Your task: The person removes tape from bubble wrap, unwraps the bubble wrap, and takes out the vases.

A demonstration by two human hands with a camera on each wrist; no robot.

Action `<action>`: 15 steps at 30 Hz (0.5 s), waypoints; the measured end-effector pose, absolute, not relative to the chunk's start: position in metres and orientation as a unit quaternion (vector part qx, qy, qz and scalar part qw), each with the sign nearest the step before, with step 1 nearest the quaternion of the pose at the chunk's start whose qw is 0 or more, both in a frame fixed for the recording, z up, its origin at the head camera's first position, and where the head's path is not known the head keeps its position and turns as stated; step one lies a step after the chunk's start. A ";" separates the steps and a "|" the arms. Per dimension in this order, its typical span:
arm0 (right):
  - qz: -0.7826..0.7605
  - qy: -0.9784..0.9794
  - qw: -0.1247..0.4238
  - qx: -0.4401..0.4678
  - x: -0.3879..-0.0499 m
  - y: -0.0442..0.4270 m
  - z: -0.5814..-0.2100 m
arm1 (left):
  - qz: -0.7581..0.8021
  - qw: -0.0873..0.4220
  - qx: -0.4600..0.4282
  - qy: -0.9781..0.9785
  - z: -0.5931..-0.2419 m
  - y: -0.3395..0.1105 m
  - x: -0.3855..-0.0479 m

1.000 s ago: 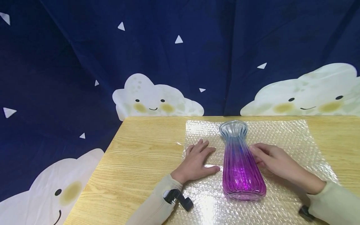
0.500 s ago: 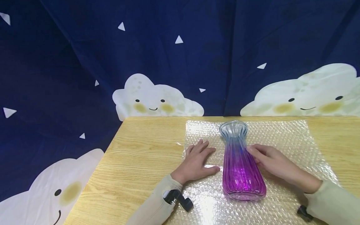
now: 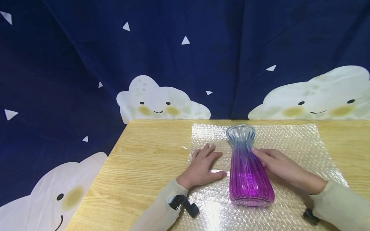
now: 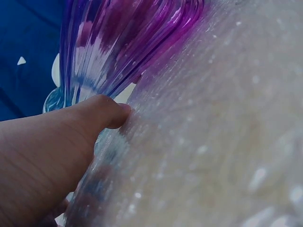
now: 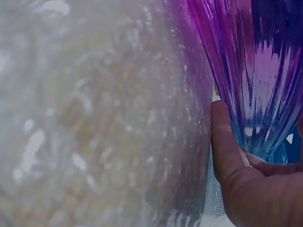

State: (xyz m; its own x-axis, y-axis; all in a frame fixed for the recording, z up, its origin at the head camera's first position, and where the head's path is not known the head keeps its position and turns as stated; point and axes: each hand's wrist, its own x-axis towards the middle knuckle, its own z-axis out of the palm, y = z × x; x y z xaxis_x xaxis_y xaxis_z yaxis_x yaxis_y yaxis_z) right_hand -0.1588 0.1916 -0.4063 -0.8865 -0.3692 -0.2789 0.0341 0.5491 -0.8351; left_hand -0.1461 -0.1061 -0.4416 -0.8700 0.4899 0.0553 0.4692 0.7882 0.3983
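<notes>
A ribbed glass vase (image 3: pixel 250 173), blue at the flared mouth and purple toward its base, lies on its side on a sheet of bubble wrap (image 3: pixel 295 141). From the right, my right hand (image 3: pixel 283 165) holds the vase below the neck, thumb over its near edge; the other fingertips are mostly hidden from the head camera. In the right wrist view its fingers (image 5: pixel 221 125) bend in close to the glass. To the left of the vase, my left hand (image 3: pixel 200 168) rests on the bubble wrap with its fingers spread, apart from the glass.
Under the bubble wrap is a wooden table (image 3: pixel 138 160), which shows on both sides. Behind it hangs a dark blue curtain (image 3: pixel 162 57) with smiling clouds and white triangles. Black wrist straps and cameras (image 3: pixel 185 205) sit on the sleeves.
My right hand has shifted a little left, its thumb coming from beside the vase onto its edge. The left hand stays put, and the vase has hardly moved.
</notes>
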 end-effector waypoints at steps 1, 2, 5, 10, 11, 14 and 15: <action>-0.473 0.846 0.225 -0.097 -0.159 0.191 -0.406 | 0.204 0.025 0.254 0.945 -0.441 -0.106 -0.146; -0.484 0.838 0.234 -0.094 -0.160 0.191 -0.406 | 0.205 0.025 0.253 0.945 -0.441 -0.106 -0.146; -0.507 0.819 0.251 -0.096 -0.163 0.190 -0.406 | 0.205 0.024 0.254 0.945 -0.441 -0.106 -0.146; -0.541 0.787 0.278 -0.101 -0.167 0.188 -0.405 | 0.203 0.025 0.254 0.945 -0.442 -0.106 -0.146; -0.546 0.782 0.283 -0.103 -0.167 0.188 -0.404 | 0.204 0.025 0.254 0.945 -0.443 -0.106 -0.146; -0.558 0.770 0.294 -0.102 -0.170 0.186 -0.404 | 0.203 0.025 0.254 0.945 -0.442 -0.106 -0.146; -0.560 0.766 0.297 -0.101 -0.171 0.186 -0.404 | 0.203 0.024 0.254 0.945 -0.442 -0.106 -0.146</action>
